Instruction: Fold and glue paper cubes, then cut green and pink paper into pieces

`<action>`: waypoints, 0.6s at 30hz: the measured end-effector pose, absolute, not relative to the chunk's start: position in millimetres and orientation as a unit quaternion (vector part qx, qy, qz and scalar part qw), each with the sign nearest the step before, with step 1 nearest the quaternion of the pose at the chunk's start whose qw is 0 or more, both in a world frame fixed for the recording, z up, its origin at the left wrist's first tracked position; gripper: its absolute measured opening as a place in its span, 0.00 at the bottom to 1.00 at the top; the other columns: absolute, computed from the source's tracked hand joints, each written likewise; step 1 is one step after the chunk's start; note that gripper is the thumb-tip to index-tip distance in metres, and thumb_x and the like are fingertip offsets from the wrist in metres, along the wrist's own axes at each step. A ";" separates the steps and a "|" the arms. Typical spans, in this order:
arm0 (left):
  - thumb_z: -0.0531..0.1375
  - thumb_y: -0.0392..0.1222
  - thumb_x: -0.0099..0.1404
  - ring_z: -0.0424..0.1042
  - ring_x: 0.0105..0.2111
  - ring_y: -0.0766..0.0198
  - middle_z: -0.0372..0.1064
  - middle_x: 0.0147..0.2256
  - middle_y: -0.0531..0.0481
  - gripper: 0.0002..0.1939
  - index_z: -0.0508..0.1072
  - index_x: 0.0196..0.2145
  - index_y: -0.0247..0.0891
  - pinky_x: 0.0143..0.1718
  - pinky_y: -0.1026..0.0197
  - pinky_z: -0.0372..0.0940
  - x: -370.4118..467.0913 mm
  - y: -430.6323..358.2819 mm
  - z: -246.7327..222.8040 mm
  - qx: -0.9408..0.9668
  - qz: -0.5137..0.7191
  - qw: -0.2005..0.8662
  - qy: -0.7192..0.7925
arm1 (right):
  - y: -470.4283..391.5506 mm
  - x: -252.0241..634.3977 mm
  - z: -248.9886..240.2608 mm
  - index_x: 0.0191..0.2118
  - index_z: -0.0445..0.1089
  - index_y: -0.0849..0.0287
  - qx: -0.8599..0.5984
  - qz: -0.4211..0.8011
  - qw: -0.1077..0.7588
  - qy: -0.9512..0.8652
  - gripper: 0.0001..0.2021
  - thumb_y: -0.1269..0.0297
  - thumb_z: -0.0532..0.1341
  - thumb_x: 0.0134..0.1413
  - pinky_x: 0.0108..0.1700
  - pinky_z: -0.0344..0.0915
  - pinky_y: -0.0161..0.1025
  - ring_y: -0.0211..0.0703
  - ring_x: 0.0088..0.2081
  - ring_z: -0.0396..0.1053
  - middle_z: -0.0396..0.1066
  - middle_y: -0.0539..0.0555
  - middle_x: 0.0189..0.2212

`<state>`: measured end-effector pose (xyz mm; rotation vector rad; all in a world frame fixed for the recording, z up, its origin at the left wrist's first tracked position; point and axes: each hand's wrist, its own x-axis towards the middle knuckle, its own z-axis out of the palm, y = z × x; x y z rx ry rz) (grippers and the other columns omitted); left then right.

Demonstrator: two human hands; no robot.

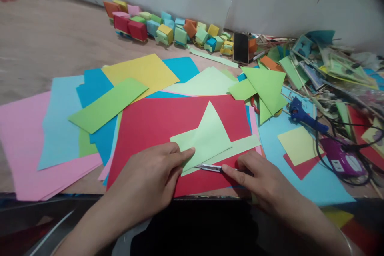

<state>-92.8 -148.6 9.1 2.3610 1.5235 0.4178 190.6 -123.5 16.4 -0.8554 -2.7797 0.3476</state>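
A folded pale green paper (210, 136), with a triangular flap pointing up, lies on a large red sheet (150, 128). My left hand (150, 174) pins down its left part, fingers mostly curled and the index finger pressing on it. In my right hand (258, 172) is a slim craft knife (211, 167), index finger along its handle. The blade points left and meets the lower edge of the folded paper, near my left fingertips. Part of the handle is hidden under my right fingers.
Coloured sheets, including a pink sheet (24, 140) and a yellow sheet (144, 73), spread around. Small paper boxes (138, 30) line the wall beside a phone (241, 48). At right lie a blue glue gun (306, 116), a purple device (342, 156) with black cable, and piled scraps.
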 end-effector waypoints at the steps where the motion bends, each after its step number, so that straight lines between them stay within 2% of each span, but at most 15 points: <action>1: 0.48 0.36 0.68 0.73 0.26 0.60 0.77 0.33 0.43 0.20 0.79 0.45 0.41 0.24 0.62 0.63 -92.6 -147.6 9.6 0.818 0.147 0.157 0.534 | -123.6 190.6 16.5 0.56 0.68 0.58 -0.293 0.118 0.108 -0.943 0.15 0.71 0.53 0.67 0.33 0.56 0.38 0.41 0.33 0.60 0.65 0.53 0.32; 4: 0.50 0.38 0.67 0.74 0.26 0.60 0.76 0.30 0.45 0.19 0.81 0.43 0.42 0.24 0.62 0.63 -92.2 -144.1 10.4 0.808 0.151 0.177 0.542 | -123.2 189.1 15.4 0.55 0.68 0.60 -0.283 0.117 0.117 -0.945 0.15 0.71 0.53 0.68 0.34 0.56 0.38 0.41 0.33 0.59 0.64 0.53 0.32; 7: 0.49 0.40 0.67 0.74 0.24 0.59 0.77 0.27 0.46 0.20 0.82 0.41 0.43 0.21 0.62 0.61 -91.9 -141.3 10.5 0.793 0.161 0.195 0.554 | -122.0 187.0 12.3 0.59 0.65 0.61 -0.257 0.118 0.120 -0.952 0.17 0.72 0.52 0.68 0.35 0.57 0.38 0.42 0.35 0.59 0.64 0.55 0.34; 11: 0.53 0.42 0.66 0.78 0.27 0.57 0.82 0.32 0.46 0.18 0.83 0.42 0.45 0.25 0.60 0.66 -92.2 -139.7 11.7 0.750 0.165 0.256 0.587 | -121.9 187.7 10.1 0.62 0.62 0.61 -0.242 0.126 0.113 -0.955 0.19 0.72 0.51 0.68 0.35 0.57 0.38 0.42 0.36 0.58 0.63 0.55 0.35; 18: 0.54 0.41 0.64 0.81 0.34 0.53 0.80 0.38 0.48 0.16 0.81 0.43 0.45 0.31 0.56 0.71 -92.4 -133.8 13.9 0.727 0.146 0.303 0.599 | -126.9 180.2 12.3 0.56 0.66 0.62 -0.258 0.098 0.116 -0.954 0.15 0.73 0.53 0.68 0.33 0.55 0.38 0.42 0.35 0.57 0.63 0.54 0.32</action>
